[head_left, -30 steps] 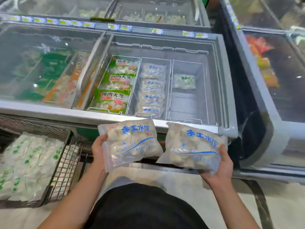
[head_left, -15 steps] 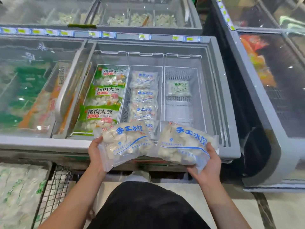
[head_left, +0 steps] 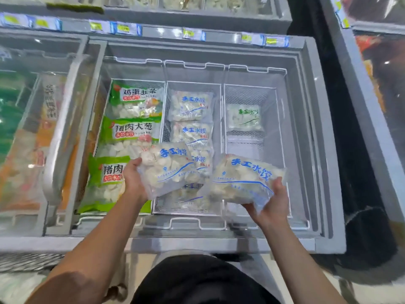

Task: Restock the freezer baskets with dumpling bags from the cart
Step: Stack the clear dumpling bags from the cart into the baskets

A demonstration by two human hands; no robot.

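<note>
A person leans over an open chest freezer [head_left: 315,137], holding a clear dumpling bag in each hand above its wire baskets. The left hand [head_left: 132,178] grips the left bag [head_left: 168,170] by its near-left edge, fingers curled under and thumb on top; this bag hangs over the near half of the middle basket [head_left: 220,137], its long axis running from near-left to far-right, blue lettering at its far end. The right hand [head_left: 274,202] grips the right bag [head_left: 245,178] at its near-right corner, fingers wrapped beneath it; this bag lies above the near end of the right basket [head_left: 282,137] and overlaps the wire divider with the middle basket, its long axis roughly left to right, tilted, lettering along the far edge. The two bags are just beside each other; whether they touch cannot be told.

Inside the middle basket, a row of matching blue-printed bags [head_left: 190,106] lies flat, running from the far end toward the near end. The right basket holds a single green-printed bag [head_left: 243,117] at its far end. In the left basket, three larger green-labelled packs [head_left: 133,128] fill the space from far to near. A slid-aside glass lid [head_left: 63,128] covers the freezer section left of those packs.
</note>
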